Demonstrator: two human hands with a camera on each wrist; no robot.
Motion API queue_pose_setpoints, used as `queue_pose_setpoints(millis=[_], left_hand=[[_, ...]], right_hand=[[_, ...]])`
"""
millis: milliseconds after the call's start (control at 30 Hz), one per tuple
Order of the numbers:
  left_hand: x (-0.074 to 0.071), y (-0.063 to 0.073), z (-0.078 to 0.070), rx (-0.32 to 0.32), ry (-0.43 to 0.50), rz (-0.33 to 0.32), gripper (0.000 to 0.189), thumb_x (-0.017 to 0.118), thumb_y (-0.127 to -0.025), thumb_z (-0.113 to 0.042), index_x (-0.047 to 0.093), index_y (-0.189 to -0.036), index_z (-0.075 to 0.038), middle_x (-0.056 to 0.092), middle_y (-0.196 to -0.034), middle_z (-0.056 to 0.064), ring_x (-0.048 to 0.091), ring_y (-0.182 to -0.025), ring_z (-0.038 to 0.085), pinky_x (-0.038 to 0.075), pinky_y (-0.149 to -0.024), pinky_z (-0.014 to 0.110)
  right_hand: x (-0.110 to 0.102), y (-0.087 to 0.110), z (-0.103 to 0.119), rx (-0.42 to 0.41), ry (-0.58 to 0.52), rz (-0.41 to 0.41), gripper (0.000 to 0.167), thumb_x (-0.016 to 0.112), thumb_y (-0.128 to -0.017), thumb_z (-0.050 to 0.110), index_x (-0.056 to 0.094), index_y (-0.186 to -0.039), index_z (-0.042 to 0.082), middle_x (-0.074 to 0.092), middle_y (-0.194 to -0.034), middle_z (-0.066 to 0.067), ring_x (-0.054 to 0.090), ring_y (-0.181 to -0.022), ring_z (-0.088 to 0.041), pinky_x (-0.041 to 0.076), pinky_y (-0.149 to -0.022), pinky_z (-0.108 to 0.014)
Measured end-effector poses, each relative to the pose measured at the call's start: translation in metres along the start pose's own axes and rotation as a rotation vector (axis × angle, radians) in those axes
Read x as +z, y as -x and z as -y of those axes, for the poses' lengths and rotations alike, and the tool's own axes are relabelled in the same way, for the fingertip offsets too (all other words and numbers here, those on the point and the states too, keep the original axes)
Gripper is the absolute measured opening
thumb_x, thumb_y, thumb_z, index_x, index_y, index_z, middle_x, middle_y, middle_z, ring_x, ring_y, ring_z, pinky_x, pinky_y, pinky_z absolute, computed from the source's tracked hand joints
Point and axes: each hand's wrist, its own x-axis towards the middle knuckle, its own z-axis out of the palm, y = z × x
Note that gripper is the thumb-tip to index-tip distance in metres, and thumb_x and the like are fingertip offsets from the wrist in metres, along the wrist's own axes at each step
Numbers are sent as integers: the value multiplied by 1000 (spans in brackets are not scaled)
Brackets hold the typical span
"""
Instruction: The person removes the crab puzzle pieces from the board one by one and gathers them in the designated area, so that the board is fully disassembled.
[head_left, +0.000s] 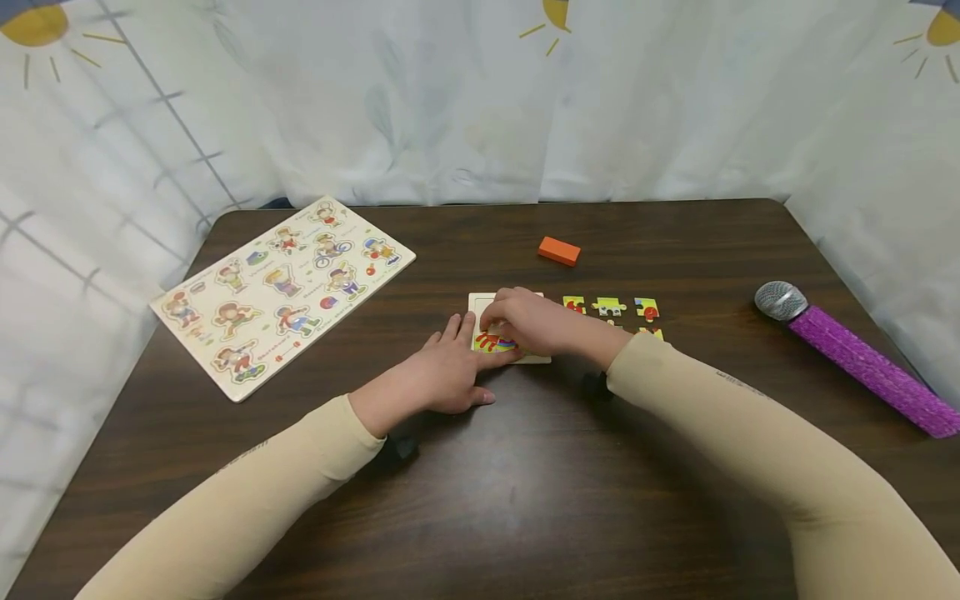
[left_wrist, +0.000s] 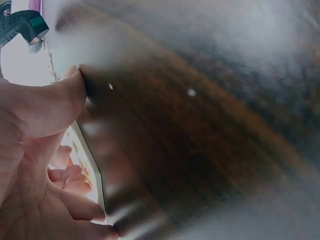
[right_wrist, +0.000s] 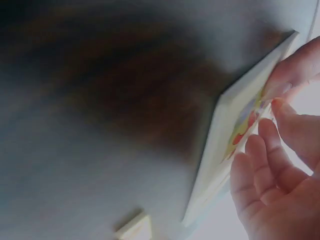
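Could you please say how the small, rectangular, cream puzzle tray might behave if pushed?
The cream puzzle tray is probably stiff, as its edges look straight. It might slide on the glossy dark-brown table, but, lying flat, seems unlikely to tip.

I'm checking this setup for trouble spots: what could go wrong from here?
The right arm's beige fabric sleeve appears close to the loose yellow-and-red jigsaw pieces and might sweep them aside. The small, pale, rectangular puzzle tray could slide if the left hand, resting at its edge, shifts.
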Motion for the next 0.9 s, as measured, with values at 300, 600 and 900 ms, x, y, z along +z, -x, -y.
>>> queue_pose_setpoints(millis=[300, 600, 900], left_hand=[[-1, 2, -1, 14, 4, 6, 70, 65, -99, -44, 29, -159, -45, -2, -169, 30, 4, -155, 53, 25, -121, 65], [-1, 4, -1, 17, -1, -6, 70, 65, -99, -44, 30, -159, -46, 0, -168, 32, 5, -155, 54, 25, -120, 66], [1, 3, -2, -3, -2, -19, 68, 66, -99, -43, 32, -158, -47, 3, -167, 35, 9, -155, 54, 25, -121, 63]], right_hand=[[-6, -10, -2, 84, -257, 52, 8, 70, -98, 15, 65, -100, 9, 69, -95, -4, 62, -83, -17, 53, -80, -31], [-9, -4, -3, 63, -326, -3, 13, 74, -95, 15, 62, -96, 10, 69, -84, -2, 60, -75, -16, 51, -74, -30], [-24, 39, -19, 132, -303, -142, 15, 76, -93, 15, 62, -96, 11, 70, -87, -2, 62, -79, -17, 50, -75, -34]])
